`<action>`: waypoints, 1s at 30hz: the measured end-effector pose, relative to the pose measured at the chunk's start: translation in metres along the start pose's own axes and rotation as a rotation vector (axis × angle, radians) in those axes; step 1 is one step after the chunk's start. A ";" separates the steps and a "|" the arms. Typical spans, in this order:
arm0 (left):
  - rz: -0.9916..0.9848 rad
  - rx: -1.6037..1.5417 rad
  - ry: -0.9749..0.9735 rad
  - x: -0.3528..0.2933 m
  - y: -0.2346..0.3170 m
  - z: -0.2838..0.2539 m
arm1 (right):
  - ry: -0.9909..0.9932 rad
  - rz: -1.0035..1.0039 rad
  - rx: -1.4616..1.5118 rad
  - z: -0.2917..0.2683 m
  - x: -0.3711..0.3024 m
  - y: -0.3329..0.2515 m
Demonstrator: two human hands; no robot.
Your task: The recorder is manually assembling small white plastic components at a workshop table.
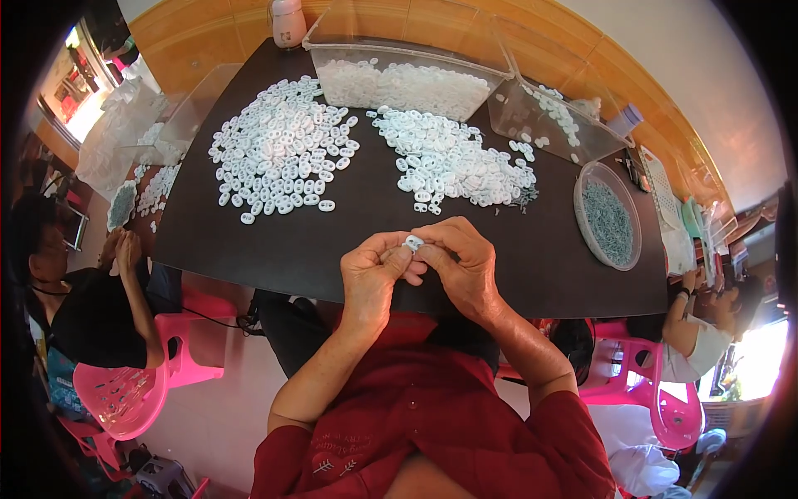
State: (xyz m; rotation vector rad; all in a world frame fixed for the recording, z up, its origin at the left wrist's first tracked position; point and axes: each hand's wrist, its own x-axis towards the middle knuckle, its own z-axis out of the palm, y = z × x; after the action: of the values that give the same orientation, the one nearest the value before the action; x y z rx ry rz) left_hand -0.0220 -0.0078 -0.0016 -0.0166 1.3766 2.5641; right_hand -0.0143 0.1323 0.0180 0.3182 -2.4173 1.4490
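Note:
Close to the table's near edge, my left hand [371,270] and my right hand [462,268] meet fingertip to fingertip. Pinched between them is a small white plastic piece [413,242], partly covered by thumbs and fingers. Beyond my left hand spreads a heap of white oval plastic pieces [278,150], each with holes in it. Past my right hand lies another heap of small white plastic parts [453,162], with some thin grey pieces [524,196] at its right end. A round shallow tub [581,212] of small grey pieces stands farther right.
At the back of the dark table [249,256] are a clear bin [399,55] of white parts and a second clear bin [532,137]. A pink bottle [288,23] stands behind. People sit at both sides, near pink chairs [125,399].

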 end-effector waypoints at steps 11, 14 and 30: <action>0.077 0.213 -0.017 0.001 0.008 -0.005 | 0.000 0.058 0.134 -0.001 0.003 -0.002; 0.113 0.231 0.009 -0.002 0.005 -0.003 | 0.000 0.095 0.167 -0.001 0.003 -0.002; 0.146 0.134 0.104 -0.004 -0.007 -0.001 | 0.012 0.192 0.309 0.003 0.002 0.005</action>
State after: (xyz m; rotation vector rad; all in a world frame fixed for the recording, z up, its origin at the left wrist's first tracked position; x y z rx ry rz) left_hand -0.0164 -0.0057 -0.0077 -0.0285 1.6426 2.6145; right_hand -0.0181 0.1317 0.0133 0.1459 -2.2625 1.9074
